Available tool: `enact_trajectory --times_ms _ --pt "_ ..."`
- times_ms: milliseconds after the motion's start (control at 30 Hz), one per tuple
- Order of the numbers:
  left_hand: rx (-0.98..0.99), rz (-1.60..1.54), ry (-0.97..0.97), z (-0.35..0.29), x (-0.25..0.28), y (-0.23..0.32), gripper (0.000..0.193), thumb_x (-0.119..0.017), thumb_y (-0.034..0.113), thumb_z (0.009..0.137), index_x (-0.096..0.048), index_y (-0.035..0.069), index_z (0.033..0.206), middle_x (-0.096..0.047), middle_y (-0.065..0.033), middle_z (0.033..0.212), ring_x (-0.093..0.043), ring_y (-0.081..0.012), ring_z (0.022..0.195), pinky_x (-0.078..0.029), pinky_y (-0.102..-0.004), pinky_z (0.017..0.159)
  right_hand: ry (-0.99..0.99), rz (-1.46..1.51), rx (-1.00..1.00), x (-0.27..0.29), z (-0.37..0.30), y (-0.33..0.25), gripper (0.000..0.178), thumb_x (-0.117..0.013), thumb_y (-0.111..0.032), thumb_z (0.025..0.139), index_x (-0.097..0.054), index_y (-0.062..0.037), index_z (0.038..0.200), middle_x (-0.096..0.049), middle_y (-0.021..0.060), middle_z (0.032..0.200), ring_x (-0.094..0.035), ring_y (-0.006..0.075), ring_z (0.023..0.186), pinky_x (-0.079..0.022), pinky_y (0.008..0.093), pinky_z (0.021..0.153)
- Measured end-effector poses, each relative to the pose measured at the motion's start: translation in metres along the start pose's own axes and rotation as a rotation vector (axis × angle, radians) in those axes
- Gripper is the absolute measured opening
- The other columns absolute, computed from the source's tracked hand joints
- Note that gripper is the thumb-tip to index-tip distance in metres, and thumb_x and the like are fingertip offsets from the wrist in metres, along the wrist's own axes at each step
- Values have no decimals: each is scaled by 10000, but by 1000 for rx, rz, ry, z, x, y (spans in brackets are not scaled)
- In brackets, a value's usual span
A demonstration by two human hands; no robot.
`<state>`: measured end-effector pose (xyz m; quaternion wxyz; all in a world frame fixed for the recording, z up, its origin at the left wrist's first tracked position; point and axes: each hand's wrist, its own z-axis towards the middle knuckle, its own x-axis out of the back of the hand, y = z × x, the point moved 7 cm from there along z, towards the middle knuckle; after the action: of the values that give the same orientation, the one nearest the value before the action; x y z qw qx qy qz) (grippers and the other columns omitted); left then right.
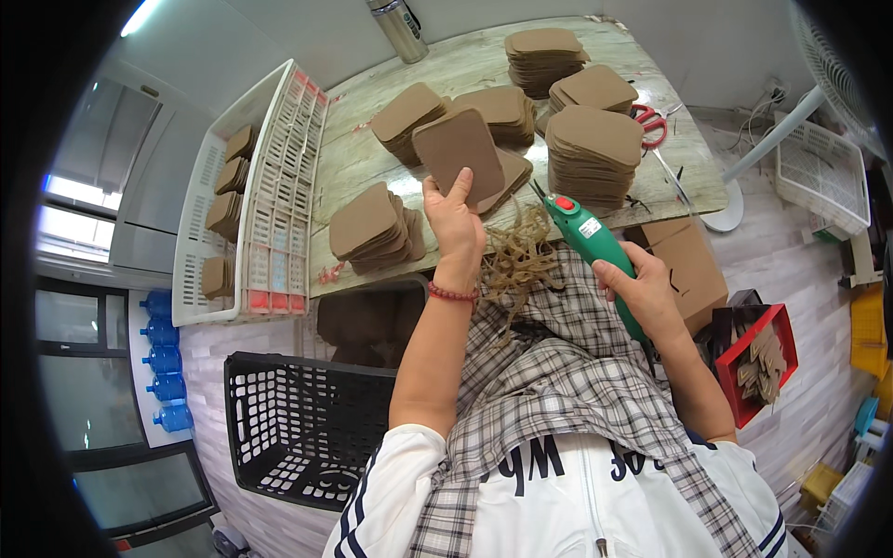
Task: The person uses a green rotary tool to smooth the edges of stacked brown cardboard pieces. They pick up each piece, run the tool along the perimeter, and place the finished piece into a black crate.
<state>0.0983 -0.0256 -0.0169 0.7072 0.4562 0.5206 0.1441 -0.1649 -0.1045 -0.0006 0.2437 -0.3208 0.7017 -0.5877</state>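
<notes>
The flat brown piece (456,144) has rounded corners; the left hand (456,219) pinches its near edge, thumb on top; the right hand (648,290) grips a green tool (603,246).

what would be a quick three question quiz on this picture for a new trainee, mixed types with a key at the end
1. Which hand holds the green handheld tool?

2. True or false: the left hand holds a flat brown piece with rounded corners.

3. Where does the metal flask stand?
A) inside the white crate
B) by the far edge of the table
C) on the floor

Key:
1. The right hand.
2. True.
3. B.
</notes>
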Motion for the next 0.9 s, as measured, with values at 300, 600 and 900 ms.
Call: enact_trajectory --times_ms 300,600,900 --pt "195 -540 78 -12 -12 -14 383 -597 -29 870 -476 51 1224 -564 -89 1198 -545 -247 1118 -469 -407 990 28 7 33 -13 2 -21 333 -708 -212 829 -623 24 1048 -592 5 720 -524 52 587 -436 216 541" --pt "206 -527 35 -21 -18 -31 397 -592 -25 873 -466 65 1238 -555 -91 1206 -541 -258 1127 -473 -430 984 18 39 55 -16 1 -30 313 -701 -205 836 -625 26 1033 -597 10 720 -522 50 579 -434 210 539" --pt "249 -451 -49 -44 -30 -36 393 -568 -38 886 -447 62 1246 -568 -89 1184 -571 -234 1089 -502 -386 951 14 15 83 -10 8 -41 301 -692 -222 846 -628 23 1008 -596 10 708 -518 53 573 -434 209 532"
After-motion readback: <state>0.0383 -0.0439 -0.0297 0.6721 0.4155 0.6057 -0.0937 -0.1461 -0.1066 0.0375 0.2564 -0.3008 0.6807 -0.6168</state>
